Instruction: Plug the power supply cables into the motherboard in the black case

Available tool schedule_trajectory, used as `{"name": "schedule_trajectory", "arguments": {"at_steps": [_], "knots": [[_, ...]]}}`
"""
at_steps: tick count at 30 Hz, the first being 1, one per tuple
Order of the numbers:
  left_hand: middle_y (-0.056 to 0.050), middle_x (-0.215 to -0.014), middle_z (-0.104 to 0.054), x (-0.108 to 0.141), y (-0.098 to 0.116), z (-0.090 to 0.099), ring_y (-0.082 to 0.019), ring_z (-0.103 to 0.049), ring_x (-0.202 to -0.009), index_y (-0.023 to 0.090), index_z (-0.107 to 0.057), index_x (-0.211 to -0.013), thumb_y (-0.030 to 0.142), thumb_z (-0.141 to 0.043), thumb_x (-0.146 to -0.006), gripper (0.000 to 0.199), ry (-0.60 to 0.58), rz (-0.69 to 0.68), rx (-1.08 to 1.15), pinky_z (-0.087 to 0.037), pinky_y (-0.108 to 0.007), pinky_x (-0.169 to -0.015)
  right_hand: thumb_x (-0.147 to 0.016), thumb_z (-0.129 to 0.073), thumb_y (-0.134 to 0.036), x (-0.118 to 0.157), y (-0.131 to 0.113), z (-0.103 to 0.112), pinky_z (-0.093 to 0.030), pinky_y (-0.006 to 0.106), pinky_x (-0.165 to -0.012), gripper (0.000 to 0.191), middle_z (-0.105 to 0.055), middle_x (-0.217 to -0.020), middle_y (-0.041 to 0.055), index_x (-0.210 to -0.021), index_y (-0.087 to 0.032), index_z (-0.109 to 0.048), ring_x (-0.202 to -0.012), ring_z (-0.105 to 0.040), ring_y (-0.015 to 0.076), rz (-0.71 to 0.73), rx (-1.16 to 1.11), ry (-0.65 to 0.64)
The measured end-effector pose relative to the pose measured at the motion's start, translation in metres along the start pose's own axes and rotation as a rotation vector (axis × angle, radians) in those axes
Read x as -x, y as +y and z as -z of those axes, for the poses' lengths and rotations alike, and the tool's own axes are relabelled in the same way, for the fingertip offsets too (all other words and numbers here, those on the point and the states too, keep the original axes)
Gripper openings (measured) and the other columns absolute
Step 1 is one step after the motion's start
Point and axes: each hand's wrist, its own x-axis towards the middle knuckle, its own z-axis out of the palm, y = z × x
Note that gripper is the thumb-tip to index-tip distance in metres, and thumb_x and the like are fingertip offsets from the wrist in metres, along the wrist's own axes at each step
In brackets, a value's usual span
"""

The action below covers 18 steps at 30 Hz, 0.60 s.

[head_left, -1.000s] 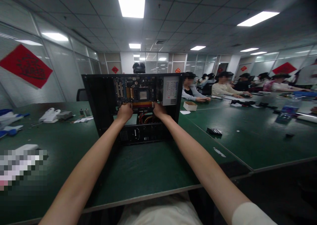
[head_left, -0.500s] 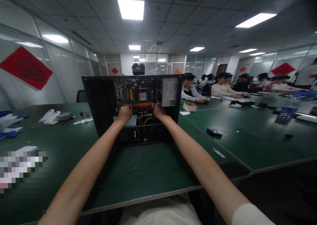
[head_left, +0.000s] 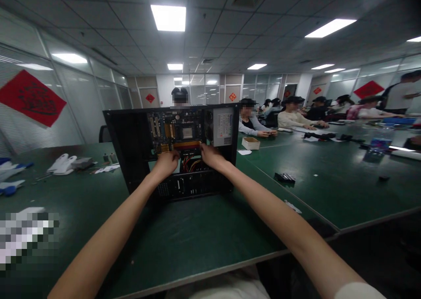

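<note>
A black computer case (head_left: 121, 143) stands on the table in front of me, its open side facing me. Inside it are a motherboard (head_left: 176, 130) with a pale square processor socket (head_left: 187, 133), and a power supply (head_left: 223, 127) at the upper right. Orange and red memory slots (head_left: 187, 145) run along the board's lower edge. My left hand (head_left: 167, 162) is closed, fingers curled just below the slots' left end. My right hand (head_left: 212, 156) has its bent fingers at their right end. Whatever either hand pinches is hidden. Coloured cables (head_left: 190, 163) hang between the hands.
On the green table (head_left: 204, 228), a small white box (head_left: 250, 143) stands right of the case, with a black part (head_left: 284, 178) nearer me. White items (head_left: 62, 163) and a grey block (head_left: 82, 163) lie left. People (head_left: 294, 114) sit further along, right.
My left hand has come down and slightly right, away from the left end of the memory slots. My right hand stays at the right end. The view has shifted slightly.
</note>
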Motion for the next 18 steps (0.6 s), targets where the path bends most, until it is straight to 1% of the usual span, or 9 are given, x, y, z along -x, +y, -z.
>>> {"name": "schedule_trajectory", "arguments": {"at_steps": [2,5,7,9,11,13,18], "knots": [[-0.009,-0.094,-0.075,0.011,0.008,0.001,-0.024,-0.068,-0.093,0.019,-0.072,-0.093,0.019,-0.043,-0.087,0.03,-0.003,-0.053,-0.031,-0.049,-0.031,-0.084,-0.103,-0.03,-0.039,0.017,0.0,0.009,-0.047,0.033,-0.077,0.039,-0.07,-0.103,0.0147,-0.113,-0.019,-0.062,-0.091,-0.067,0.0268,0.081,0.123,-0.013],[-0.009,-0.093,-0.074,0.026,0.021,0.003,-0.025,-0.069,-0.089,0.021,-0.071,-0.094,0.023,-0.042,-0.089,0.03,0.025,-0.029,-0.082,-0.05,-0.032,-0.079,-0.102,-0.024,-0.052,0.046,0.01,0.02,-0.044,0.033,-0.075,0.054,-0.071,-0.099,0.0167,-0.105,-0.017,-0.065,-0.089,-0.067,0.0278,0.241,0.288,-0.071],[-0.01,-0.092,-0.074,0.034,0.029,0.004,-0.026,-0.069,-0.086,0.022,-0.071,-0.097,0.027,-0.042,-0.091,0.03,0.029,0.023,-0.128,-0.05,-0.032,-0.076,-0.102,-0.025,-0.053,0.063,0.022,0.024,-0.042,0.033,-0.074,0.055,-0.071,-0.096,0.0179,-0.104,-0.016,-0.066,-0.087,-0.068,0.0277,0.37,0.375,-0.129],[-0.01,-0.092,-0.074,0.038,0.034,0.004,-0.026,-0.069,-0.084,0.023,-0.071,-0.1,0.03,-0.042,-0.091,0.031,0.023,0.071,-0.164,-0.05,-0.033,-0.073,-0.103,-0.027,-0.048,0.075,0.034,0.024,-0.041,0.032,-0.072,0.051,-0.072,-0.094,0.0181,-0.106,-0.015,-0.066,-0.083,-0.068,0.0265,0.454,0.437,-0.162],[-0.009,-0.092,-0.074,0.039,0.037,0.003,-0.026,-0.069,-0.084,0.024,-0.072,-0.101,0.031,-0.042,-0.091,0.032,0.02,0.102,-0.177,-0.05,-0.033,-0.072,-0.104,-0.027,-0.042,0.081,0.043,0.023,-0.039,0.032,-0.072,0.047,-0.072,-0.094,0.0179,-0.11,-0.015,-0.064,-0.082,-0.067,0.0251,0.492,0.473,-0.159],[-0.009,-0.092,-0.074,0.038,0.037,0.003,-0.026,-0.068,-0.083,0.025,-0.073,-0.1,0.031,-0.043,-0.09,0.032,0.024,0.115,-0.17,-0.05,-0.033,-0.072,-0.105,-0.025,-0.041,0.082,0.047,0.02,-0.038,0.031,-0.072,0.047,-0.072,-0.095,0.0178,-0.111,-0.015,-0.064,-0.082,-0.067,0.0245,0.5,0.495,-0.147],[-0.008,-0.092,-0.075,0.029,0.029,-0.001,-0.026,-0.068,-0.082,0.025,-0.075,-0.095,0.03,-0.044,-0.088,0.033,0.017,0.1,-0.129,-0.05,-0.033,-0.073,-0.105,-0.021,-0.043,0.079,0.041,0.015,-0.039,0.031,-0.072,0.051,-0.072,-0.095,0.018,-0.108,-0.016,-0.064,-0.083,-0.067,0.0243,0.446,0.499,-0.163]]}}
